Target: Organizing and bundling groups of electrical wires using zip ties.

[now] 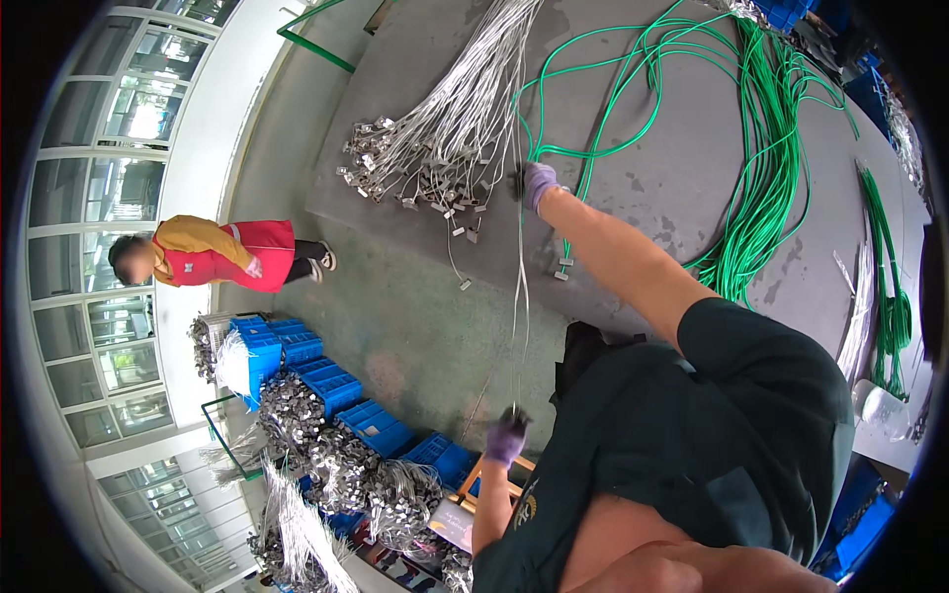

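On the grey work table we have our right hand, in a purple glove, closed around a thin bunch of silvery wires near the table's edge. Our left hand, gloved the same, is pinched shut on the lower end of that bunch, out over the green floor. We cannot make out single fingers in either glove, and the wires are so fine between the hands that we cannot count them or see how they end.

These wires run taut, their long axis nearly straight from the left hand up to the right, then on toward the far side of the table. Just left of the right hand lies a large fanned heap of silver wires with small metal end pieces, the ends pointing toward the table's edge. Right of it sprawl loops of bright green cable, partly cut off by the picture's rim.

Beyond the table, blue plastic crates with heaped metal parts stand on the floor, and a person in a red apron and yellow sleeves stands well apart by the windows. Our own dark shirt hides the near table edge.
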Demonstrator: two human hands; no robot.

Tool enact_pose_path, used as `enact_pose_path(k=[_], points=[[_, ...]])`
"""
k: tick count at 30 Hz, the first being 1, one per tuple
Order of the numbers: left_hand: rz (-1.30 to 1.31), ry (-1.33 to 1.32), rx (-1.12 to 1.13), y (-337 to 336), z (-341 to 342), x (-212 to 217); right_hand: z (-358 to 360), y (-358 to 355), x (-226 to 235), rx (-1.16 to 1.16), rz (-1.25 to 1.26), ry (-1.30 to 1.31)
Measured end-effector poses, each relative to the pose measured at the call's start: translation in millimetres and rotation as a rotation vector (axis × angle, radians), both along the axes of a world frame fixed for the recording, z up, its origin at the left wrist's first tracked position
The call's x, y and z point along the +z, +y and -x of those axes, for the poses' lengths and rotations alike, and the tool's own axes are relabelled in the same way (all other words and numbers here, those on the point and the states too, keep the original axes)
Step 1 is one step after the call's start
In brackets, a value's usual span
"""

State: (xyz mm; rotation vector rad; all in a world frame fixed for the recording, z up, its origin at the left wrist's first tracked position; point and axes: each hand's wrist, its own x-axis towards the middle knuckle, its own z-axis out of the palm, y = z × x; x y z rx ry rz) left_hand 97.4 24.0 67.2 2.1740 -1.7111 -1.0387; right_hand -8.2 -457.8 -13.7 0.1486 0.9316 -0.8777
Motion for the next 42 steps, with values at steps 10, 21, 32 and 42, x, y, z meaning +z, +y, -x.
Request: enact_pose_path(k=[10,21,32,42], points=[[0.091,0.454,0.473,-55.0,18.1,-9.7,-8.0,87.8,15.7,-0.105,0.084,0.198],[0.104,0.345,0.354,123.3,-22.6,-136.8,63.0,11.6,73.4,-0.143,0.244,0.192],[-0.212,0.698,0.48,-0.9,20.8,-107.1,131.5,12.8,113.6,-0.213,0.328,0.089],[-0.259,0.799,0.414,-25.1,8.7,-94.8,163.3,-17.8,138.4,-0.328,0.415,0.128]])
